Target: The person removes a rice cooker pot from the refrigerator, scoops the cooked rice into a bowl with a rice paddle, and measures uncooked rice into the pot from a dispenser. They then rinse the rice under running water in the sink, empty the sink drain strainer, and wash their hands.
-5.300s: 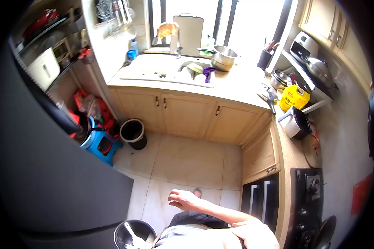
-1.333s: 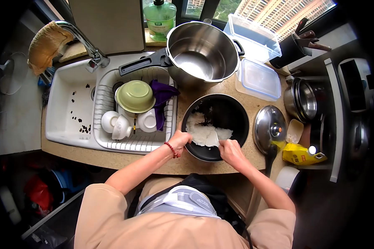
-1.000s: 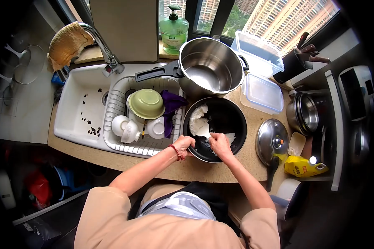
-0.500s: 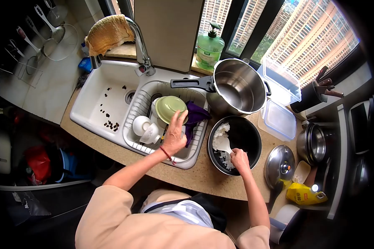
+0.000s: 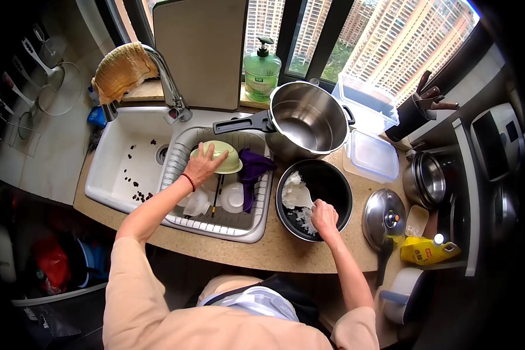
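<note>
Your left hand (image 5: 200,167) reaches over the green bowl (image 5: 232,160) in the dish rack (image 5: 221,227), left of the middle of the frame. Its fingers spread across the bowl's outside; the thumb is hidden, so I cannot tell how firmly you have it. The bowl sits tilted above the white bowl (image 5: 197,201) and beside the purple cloth (image 5: 254,166). A secure pinch at the rim and a straight, slow lift would likely spare the crockery a knock and clear the steel pot's long handle (image 5: 242,123) just above.

Your right hand (image 5: 325,219) closes round the handle of the white rice paddle (image 5: 303,199), its blade among the rice (image 5: 291,184) at the left side of the black pot (image 5: 335,189), right of centre. Neither hand steadies that pot, so light pressure seems wise, with the blade inside the rim.
</note>
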A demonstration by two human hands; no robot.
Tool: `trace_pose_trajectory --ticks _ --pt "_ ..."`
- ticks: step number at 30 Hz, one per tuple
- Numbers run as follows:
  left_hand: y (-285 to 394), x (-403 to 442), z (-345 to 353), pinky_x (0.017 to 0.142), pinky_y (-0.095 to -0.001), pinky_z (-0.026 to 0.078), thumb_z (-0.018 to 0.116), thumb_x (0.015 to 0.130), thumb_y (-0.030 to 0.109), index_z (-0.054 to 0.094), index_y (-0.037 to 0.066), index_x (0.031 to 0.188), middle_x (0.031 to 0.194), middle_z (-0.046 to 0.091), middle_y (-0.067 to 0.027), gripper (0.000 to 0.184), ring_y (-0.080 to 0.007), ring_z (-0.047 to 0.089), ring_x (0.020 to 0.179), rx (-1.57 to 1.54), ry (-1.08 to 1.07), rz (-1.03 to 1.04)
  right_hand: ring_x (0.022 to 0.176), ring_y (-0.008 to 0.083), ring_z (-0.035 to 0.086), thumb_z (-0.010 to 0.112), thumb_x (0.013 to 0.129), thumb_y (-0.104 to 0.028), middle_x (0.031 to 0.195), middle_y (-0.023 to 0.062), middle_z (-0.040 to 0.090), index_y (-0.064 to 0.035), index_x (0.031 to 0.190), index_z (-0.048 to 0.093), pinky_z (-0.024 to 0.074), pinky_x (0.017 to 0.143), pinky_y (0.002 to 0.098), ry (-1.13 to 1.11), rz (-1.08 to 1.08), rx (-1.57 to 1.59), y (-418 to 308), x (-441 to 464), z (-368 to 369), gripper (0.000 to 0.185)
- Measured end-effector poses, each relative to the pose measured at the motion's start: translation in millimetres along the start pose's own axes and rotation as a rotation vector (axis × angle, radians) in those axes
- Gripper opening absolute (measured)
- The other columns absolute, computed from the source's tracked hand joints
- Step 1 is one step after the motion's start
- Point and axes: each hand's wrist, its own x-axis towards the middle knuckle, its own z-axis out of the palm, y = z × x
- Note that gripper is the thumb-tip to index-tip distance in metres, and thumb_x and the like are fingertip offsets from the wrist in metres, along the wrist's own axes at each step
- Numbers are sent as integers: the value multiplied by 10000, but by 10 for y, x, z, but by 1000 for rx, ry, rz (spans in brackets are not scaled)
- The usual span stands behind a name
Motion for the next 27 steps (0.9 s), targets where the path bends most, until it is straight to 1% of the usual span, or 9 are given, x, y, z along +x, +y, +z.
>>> trace_pose_trajectory --ticks 4,6,7,10,12,15,20,24,27 --pt "54 -75 -589 755 -443 533 559 758 -3 363 216 1352 1215 449 -201 662 -443 497 1056 -253 9 -229 855 353 614 539 788 -174 886 170 648 -45 881 639 475 778 440 64 -62 64 87 53 78 188" --pt "117 -109 -765 850 -442 481 498 747 -63 347 161 1356 1175 482 -210 666 -401 511 1065 -835 43 -507 845 352 614 546 785 -178 878 167 648 -46 879 637 474 772 440 109 -106 95 144 90 112 186" --pt "152 -140 -724 933 -423 416 421 721 -109 336 118 1353 1174 502 -215 677 -388 502 1095 -927 47 -527 869 351 608 541 792 -182 893 159 646 -50 881 628 470 775 443 79 -140 124 169 119 118 181" --pt "332 -35 -885 968 -358 387 428 701 -83 358 146 1341 1232 517 -213 684 -360 485 1169 -1308 -134 -702 891 341 604 536 803 -190 906 149 646 -56 891 618 466 779 438 7 -176 152 209 139 46 180" --pt "456 -1 -644 982 -325 363 461 700 -39 359 156 1342 1224 528 -191 679 -321 502 1165 -1397 -152 -680 889 333 607 536 805 -193 905 147 647 -59 899 618 467 781 430 -35 -182 152 219 130 -48 183" --pt "593 153 -702 889 -340 452 465 687 -33 352 142 1344 1202 526 -179 689 -301 529 1117 -1398 -140 -617 878 330 609 537 811 -209 877 147 649 -57 898 620 470 770 423 -179 -248 169 279 151 -149 194" --pt "632 322 -1171 650 -360 564 471 658 -51 298 117 1364 1149 499 -138 746 -261 548 1005 -1681 -456 -731 876 333 608 529 816 -210 864 159 646 -47 894 628 471 773 419 -305 -272 150 163 166 -161 206" --pt "666 322 -1345 650 -410 578 505 659 -40 228 100 1378 1139 472 -140 783 -264 542 1000 -1701 -618 -769 890 336 610 529 806 -216 869 184 645 -37 902 639 464 802 424 -197 -328 124 88 158 -86 231" --pt "673 267 -1357 618 -373 582 497 663 -28 227 50 1351 1129 447 -138 743 -242 538 993 -1742 -569 -735 877 350 609 510 808 -212 847 192 643 -19 873 640 465 792 423 -368 -273 261 49 175 -134 242"
